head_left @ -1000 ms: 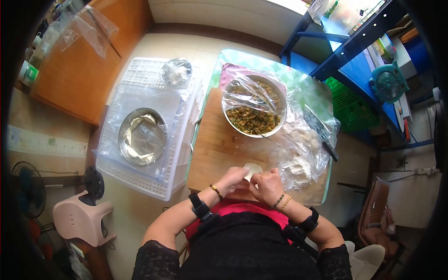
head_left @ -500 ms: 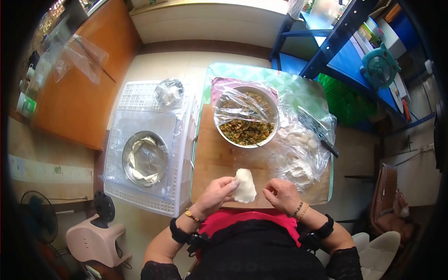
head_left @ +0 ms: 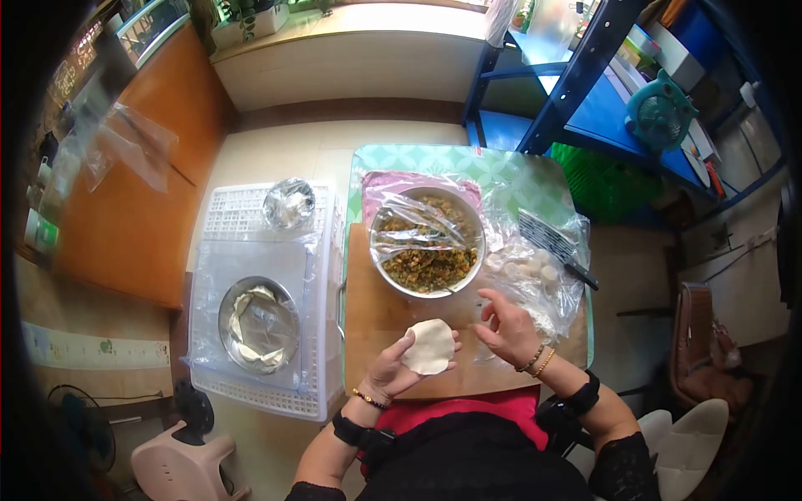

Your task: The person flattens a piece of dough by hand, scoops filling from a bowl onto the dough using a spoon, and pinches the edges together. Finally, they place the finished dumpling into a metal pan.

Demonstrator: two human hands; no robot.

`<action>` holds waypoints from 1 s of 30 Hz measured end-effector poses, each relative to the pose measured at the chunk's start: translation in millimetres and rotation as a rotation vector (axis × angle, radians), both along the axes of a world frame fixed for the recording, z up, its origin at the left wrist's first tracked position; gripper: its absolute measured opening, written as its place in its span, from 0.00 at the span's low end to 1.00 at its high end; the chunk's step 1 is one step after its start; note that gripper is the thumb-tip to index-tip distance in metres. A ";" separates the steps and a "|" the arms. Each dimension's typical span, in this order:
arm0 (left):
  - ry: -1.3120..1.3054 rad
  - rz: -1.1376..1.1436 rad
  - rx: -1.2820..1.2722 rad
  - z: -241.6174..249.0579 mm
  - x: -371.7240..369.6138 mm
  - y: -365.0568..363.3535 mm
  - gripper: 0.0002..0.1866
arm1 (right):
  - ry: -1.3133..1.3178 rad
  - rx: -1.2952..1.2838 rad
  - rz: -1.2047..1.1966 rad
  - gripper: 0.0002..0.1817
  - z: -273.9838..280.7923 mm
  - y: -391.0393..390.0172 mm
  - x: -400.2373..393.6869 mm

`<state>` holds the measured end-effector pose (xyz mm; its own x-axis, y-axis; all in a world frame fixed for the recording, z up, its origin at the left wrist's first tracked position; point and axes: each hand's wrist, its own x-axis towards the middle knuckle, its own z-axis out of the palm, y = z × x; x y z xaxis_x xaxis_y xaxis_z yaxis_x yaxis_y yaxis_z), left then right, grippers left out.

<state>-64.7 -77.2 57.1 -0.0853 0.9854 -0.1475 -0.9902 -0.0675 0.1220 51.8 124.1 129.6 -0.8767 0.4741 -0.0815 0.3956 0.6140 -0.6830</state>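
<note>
A round, flat dumpling wrapper [head_left: 430, 346] rests across the palm and fingers of my left hand [head_left: 391, 370], with the thumb on its edge. My right hand [head_left: 508, 328] hovers over the board to the right of it, thumb and index finger apart, nothing visible between them. Just beyond both hands stands a white bowl [head_left: 479, 265] of chopped filling [head_left: 428, 271], partly covered by plastic wrap. A utensil handle seems to show at its near right rim. Dough pieces [head_left: 535, 265] lie under clear plastic right of the bowl, partly hidden by my right hand.
A wooden board [head_left: 368, 321] lies on the green patterned table [head_left: 535, 179]. A black-handled knife [head_left: 576, 269] rests on the plastic. Left, a white crate [head_left: 322, 397] carries a metal bowl [head_left: 292, 351] with folded dough pieces and a smaller covered bowl [head_left: 289, 203].
My left hand has turned palm up, and the wrapper now lies flat on it. My right hand has risen toward the filling bowl and its fingers have spread. The view has shifted slightly.
</note>
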 end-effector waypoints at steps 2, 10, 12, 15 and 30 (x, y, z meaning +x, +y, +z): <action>-0.032 -0.001 -0.003 2.8 0.0 0.5 0.35 | 0.064 0.029 0.099 0.27 -7.2 0.2 -11.4; 0.088 0.048 -0.166 -2.7 -5.4 -0.2 0.34 | 0.290 0.185 0.347 0.06 -24.2 11.1 -48.8; 0.116 0.029 -0.194 -7.5 -5.3 -0.6 0.34 | 0.314 0.233 0.381 0.05 -8.4 14.7 -51.0; 0.112 0.019 -0.162 -6.9 -3.2 0.3 0.30 | 0.307 0.333 0.437 0.05 20.9 21.9 -49.3; 0.035 0.087 -0.151 -9.4 -7.0 -7.4 0.31 | 0.114 0.148 0.092 0.07 13.3 26.3 -75.1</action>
